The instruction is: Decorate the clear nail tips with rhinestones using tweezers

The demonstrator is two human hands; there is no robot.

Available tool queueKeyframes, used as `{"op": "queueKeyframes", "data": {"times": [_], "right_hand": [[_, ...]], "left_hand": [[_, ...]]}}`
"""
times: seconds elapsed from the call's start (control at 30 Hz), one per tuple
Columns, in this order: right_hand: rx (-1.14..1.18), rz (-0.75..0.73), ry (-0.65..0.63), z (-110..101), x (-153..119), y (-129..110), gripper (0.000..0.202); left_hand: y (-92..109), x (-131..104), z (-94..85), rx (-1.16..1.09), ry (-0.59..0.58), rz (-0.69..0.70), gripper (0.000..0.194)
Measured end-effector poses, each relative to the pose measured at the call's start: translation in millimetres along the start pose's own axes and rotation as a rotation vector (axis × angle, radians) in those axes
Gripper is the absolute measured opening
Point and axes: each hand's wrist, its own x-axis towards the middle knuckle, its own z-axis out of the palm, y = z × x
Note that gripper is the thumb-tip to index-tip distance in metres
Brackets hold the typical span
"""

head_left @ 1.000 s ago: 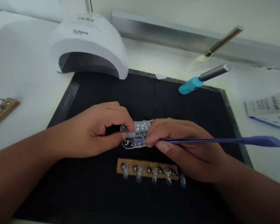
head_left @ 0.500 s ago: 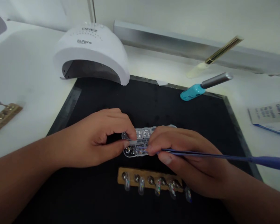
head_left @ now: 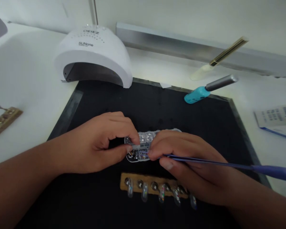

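Note:
A clear compartment case (head_left: 141,146) of small rhinestones lies on the black mat, partly covered by both hands. My left hand (head_left: 107,141) pinches its left end between thumb and forefinger. In my right hand (head_left: 190,162) are purple tweezers (head_left: 212,163), held between thumb and fingers, their tips down at a front compartment of the case. Whether the tips grip a stone is too small to tell. Just in front of the case lies a wooden stand (head_left: 147,182) bearing several clear false nail tips (head_left: 145,192) with glittery specks; my right hand overlaps its right end.
A white nail lamp (head_left: 95,47) stands at the back left. A turquoise bottle (head_left: 196,94) and a pale bottle with a gold cap (head_left: 201,72) are at the back right. An alcohol pad box (head_left: 275,119) sits far right, another wooden stand (head_left: 4,122) far left.
My right hand has shifted slightly left, and the back end of the tweezers has dropped a little. My left hand keeps its pinch on the case.

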Motion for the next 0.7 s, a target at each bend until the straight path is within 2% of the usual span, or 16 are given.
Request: {"op": "queueKeyframes", "data": {"times": [0.7], "right_hand": [[0.057,-0.013,-0.004,-0.3,-1.5,1.5,0.011]], "left_hand": [[0.0,0.4,-1.0,0.004,0.005,-0.001,0.014]]}}
